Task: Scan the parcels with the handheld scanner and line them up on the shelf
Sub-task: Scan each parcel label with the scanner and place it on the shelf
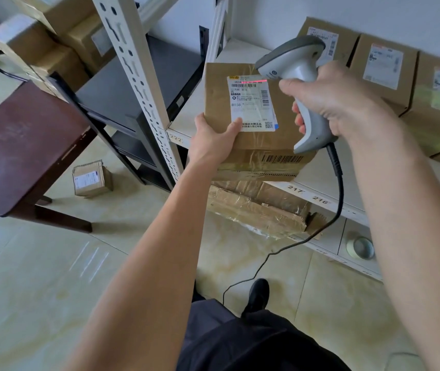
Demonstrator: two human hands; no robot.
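My left hand [212,141] grips the lower left corner of a brown cardboard parcel [218,95], held tilted over the white shelf [186,111]. A white shipping label [251,103] faces up on it. My right hand [331,103] holds a grey handheld scanner [296,68] just right of the label. A red scan line falls across the label's top barcode. The scanner's black cable [336,183] hangs down to the floor. Three labelled parcels [382,68] stand in a row at the back of the shelf on the right.
A taped, crumpled box [256,207] lies on the shelf level below. A small parcel [91,180] sits on the tiled floor beside a dark wooden table [23,140]. A black rack [138,103] and stacked cartons [53,44] stand to the left. A tape roll [360,247] lies low right.
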